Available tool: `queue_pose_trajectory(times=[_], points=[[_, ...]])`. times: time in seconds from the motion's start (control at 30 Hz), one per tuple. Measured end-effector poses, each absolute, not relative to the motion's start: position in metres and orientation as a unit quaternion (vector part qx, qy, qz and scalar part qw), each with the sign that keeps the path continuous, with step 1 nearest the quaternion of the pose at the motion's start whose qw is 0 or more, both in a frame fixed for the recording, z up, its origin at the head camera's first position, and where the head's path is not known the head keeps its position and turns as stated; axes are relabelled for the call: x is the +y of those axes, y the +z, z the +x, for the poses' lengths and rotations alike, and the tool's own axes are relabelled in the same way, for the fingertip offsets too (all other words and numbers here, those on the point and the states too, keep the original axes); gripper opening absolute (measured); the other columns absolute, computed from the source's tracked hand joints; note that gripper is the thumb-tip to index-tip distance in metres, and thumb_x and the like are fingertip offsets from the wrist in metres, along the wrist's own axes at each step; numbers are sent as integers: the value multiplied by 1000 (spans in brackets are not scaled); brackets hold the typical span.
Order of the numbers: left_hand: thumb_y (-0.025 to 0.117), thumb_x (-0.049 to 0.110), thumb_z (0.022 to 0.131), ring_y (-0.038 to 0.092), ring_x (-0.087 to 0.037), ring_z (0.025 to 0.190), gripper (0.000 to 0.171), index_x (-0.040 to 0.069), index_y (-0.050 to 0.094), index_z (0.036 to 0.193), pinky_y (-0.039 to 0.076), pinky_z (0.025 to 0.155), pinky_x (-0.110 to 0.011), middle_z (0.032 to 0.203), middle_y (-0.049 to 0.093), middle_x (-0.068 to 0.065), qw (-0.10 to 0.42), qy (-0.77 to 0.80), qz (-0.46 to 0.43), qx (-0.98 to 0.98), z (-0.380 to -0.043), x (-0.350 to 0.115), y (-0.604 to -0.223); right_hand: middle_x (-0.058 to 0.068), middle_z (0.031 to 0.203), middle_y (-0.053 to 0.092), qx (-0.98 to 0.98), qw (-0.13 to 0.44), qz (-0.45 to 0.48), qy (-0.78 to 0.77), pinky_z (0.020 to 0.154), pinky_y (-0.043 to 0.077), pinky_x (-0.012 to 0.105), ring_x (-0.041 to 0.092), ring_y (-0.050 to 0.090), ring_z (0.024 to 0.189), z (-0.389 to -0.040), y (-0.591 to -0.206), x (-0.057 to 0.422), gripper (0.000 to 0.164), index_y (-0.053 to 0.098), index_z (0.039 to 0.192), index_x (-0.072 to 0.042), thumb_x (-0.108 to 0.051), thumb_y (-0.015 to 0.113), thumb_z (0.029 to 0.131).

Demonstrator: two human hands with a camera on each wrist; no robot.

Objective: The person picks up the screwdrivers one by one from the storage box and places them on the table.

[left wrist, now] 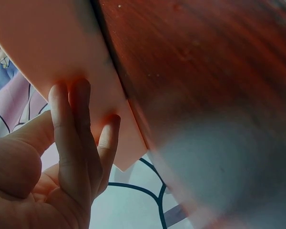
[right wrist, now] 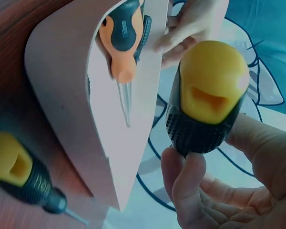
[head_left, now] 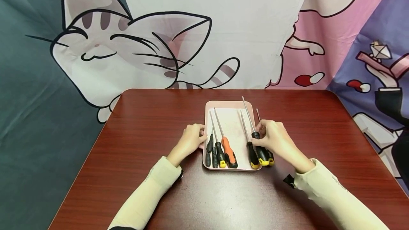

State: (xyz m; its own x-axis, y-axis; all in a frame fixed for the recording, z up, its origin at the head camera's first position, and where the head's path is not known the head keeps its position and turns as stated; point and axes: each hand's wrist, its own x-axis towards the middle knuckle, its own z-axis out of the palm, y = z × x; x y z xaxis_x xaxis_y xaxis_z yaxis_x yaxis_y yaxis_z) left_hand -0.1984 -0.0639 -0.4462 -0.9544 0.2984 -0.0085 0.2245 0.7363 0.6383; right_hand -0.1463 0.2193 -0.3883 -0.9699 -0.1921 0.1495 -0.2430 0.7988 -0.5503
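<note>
A pale pink tray (head_left: 228,104) holds several screwdrivers. My left hand (head_left: 191,136) holds the tray's left side; in the left wrist view its fingers (left wrist: 69,138) lie against the outer wall, the thumb tip hidden behind them. Over the tray's right rim, my right hand (head_left: 271,136) grips a large black screwdriver (head_left: 262,154) with a yellow handle end, its shaft pointing away from me. That yellow end (right wrist: 212,81) faces the right wrist camera. Under the right hand, a second yellow-and-black screwdriver (right wrist: 26,179) lies on the table, outside the tray.
Inside the tray, an orange-and-black screwdriver (head_left: 227,148), a yellow-ended one (head_left: 220,155) and thin black ones (head_left: 209,148) line the left half. Another yellow-and-black screwdriver (head_left: 252,156) lies near the right rim. The tray stands on a reddish-brown table (head_left: 159,116) before a printed cloth.
</note>
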Motion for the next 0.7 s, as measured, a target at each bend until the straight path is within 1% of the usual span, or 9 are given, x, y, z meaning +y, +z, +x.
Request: queue_pose_trajectory(times=[0.13, 0.27, 0.4, 0.7], points=[[68, 7, 88, 68, -16, 76, 37, -1, 67, 124, 55, 81, -40, 81, 71, 2, 52, 330, 141, 932, -199, -64, -447, 1, 65, 64, -948, 48, 107, 296, 56, 48, 30, 13, 58, 60, -145, -386, 230, 22, 64, 78, -5, -9, 83, 68], [68, 6, 87, 68, -15, 74, 37, -1, 68, 123, 56, 82, -40, 81, 70, 3, 52, 335, 140, 930, -199, -64, -449, 1, 66, 64, -950, 55, 96, 291, 58, 47, 31, 14, 58, 62, -143, -384, 240, 23, 65, 79, -5, -10, 84, 67], [68, 6, 87, 68, -14, 73, 36, -2, 68, 123, 56, 82, -40, 82, 71, 2, 51, 338, 141, 929, -200, -64, -450, 0, 66, 62, -953, 58, 82, 285, 57, 46, 32, 14, 56, 61, -140, -384, 251, 25, 65, 80, -4, -13, 85, 68], [67, 6, 87, 68, -14, 74, 37, -2, 68, 123, 55, 82, -40, 81, 71, 2, 52, 334, 140, 931, -199, -63, -447, 0, 65, 61, -958, 63, 58, 273, 54, 44, 31, 14, 54, 59, -137, -391, 274, 26, 65, 80, -3, -12, 86, 67]])
